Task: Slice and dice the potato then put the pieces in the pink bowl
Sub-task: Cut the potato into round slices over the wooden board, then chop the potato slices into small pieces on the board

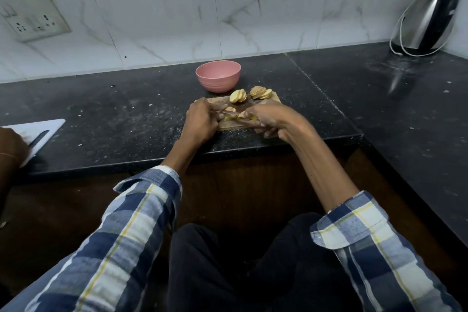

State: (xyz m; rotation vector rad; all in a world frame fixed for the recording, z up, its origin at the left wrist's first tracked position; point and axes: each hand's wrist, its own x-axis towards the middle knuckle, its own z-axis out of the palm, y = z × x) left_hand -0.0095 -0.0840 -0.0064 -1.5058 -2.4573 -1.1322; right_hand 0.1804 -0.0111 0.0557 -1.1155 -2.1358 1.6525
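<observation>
Black counter — board, pink bowl, kettle.

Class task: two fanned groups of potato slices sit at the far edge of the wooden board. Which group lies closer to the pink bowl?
The left group of slices lies closer: it sits just below the pink bowl, while the right group lies further toward the board's right corner.

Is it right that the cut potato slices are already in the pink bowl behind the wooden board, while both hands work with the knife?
Not quite. The head view shows the potato slices still fanned on the wooden board, and no slices visible in the pink bowl behind it. The rest holds: left hand and right hand work with the knife.
</observation>
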